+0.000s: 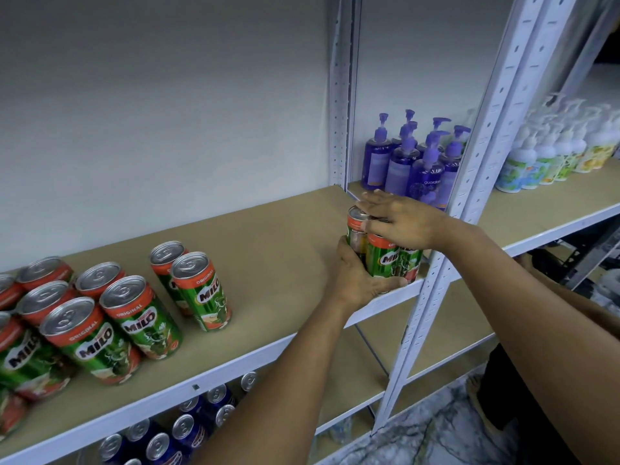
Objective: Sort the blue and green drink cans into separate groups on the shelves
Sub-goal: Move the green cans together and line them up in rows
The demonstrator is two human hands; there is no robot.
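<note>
A small cluster of green Milo cans (382, 260) stands at the right end of the upper shelf (268, 236). My left hand (355, 280) curls around the cluster's front and left side near its base. My right hand (399, 219) lies flat across the can tops with fingers straight. Several more green cans (110, 313) stand upright at the left of the same shelf, two of them (198, 286) a little apart. Several blue cans (181, 431) stand on the shelf below, partly hidden by my left forearm.
A white metal upright (446, 256) stands just right of the held cluster. Purple pump bottles (416, 162) sit behind it on the neighbouring shelf, with white printed bottles (553, 152) further right. Bare shelf board lies between the two green groups. Marbled floor shows at the lower right.
</note>
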